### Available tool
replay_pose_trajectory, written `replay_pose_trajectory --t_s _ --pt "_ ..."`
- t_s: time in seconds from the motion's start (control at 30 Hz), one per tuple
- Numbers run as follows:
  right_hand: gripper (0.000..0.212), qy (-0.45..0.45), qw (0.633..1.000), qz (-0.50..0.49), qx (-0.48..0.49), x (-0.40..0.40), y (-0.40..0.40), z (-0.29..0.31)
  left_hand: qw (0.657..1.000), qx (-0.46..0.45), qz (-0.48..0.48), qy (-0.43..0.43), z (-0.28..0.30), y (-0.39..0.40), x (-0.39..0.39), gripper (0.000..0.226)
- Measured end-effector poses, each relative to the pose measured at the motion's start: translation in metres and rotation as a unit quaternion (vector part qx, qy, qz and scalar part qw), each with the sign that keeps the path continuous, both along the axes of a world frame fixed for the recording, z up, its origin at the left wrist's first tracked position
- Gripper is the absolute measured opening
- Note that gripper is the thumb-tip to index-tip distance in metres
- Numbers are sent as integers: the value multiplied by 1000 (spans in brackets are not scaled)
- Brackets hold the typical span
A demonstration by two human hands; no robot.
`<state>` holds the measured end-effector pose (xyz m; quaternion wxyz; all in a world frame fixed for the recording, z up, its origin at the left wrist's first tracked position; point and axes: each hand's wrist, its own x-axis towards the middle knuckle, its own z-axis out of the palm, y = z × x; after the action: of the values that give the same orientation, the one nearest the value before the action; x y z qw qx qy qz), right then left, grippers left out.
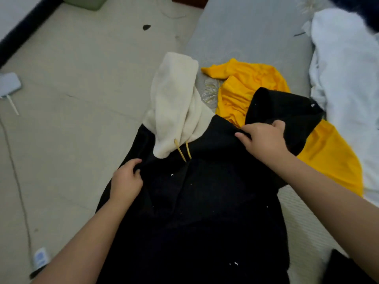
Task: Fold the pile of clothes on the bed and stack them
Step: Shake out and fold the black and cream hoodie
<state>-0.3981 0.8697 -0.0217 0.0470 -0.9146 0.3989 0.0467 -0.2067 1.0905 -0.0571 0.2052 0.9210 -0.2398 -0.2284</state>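
Beige tiled floor (82, 78) left of the bed, bearing a dark scrap (146, 27), a grey cable (19, 191) (running to a white plug (41, 259)), and a green cushion (86, 2) at the top edge.

Hoodie (201, 201), near centre, was black w/ tiny white flecks; its hood (174, 103) was cream, w/ mustard-yellow drawstrings (182, 152). Garment (256, 83) to the right was bright yellow. Cloth (346, 78) at far right was white. Bed (246, 31) was grey, w/ a pale embroidered motif (210, 91) by the yellow piece. Floor (82, 78) at left was beige; a small dark spot (146, 27) showed far left.
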Motion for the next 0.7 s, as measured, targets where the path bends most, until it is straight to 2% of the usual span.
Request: replay_pose_trajectory --t_s 0.1,0.17,0.27,0.3,0.33,0.4,0.47,0.57,0.63,0.7 --pt "34 -18 997 -66 27 -64 8 40 997 -66 7 33 30 -4 -22 32" --pt "39 18 992 -100 68 -108 16 64 996 -76 -2 52 50 -13 -42 27" --pt "41 147 962 -125 194 -170 38 88 994 -9 -81 75 74 -22 -74 12" --pt "44 158 945 -141 250 -188 45 94 990 21 -116 76 83 -23 -86 9" --pt "44 152 930 -156 295 -203 52 99 985 43 -149 78 90 -22 -97 16" --pt "38 96 929 -178 309 -225 61 115 976 52 -197 79 107 -18 -117 29" --pt "34 32 946 -201 251 -234 63 134 975 24 -216 44 131 -20 -129 26" --pt "30 -80 960 -238 125 -237 58 177 976 -85 -199 -17 186 -30 -137 12" --pt "27 -176 949 -254 64 -237 51 213 968 -169 -185 -31 232 -37 -142 21" --pt "28 -290 922 -256 30 -241 47 255 957 -257 -135 -6 280 -46 -150 30"
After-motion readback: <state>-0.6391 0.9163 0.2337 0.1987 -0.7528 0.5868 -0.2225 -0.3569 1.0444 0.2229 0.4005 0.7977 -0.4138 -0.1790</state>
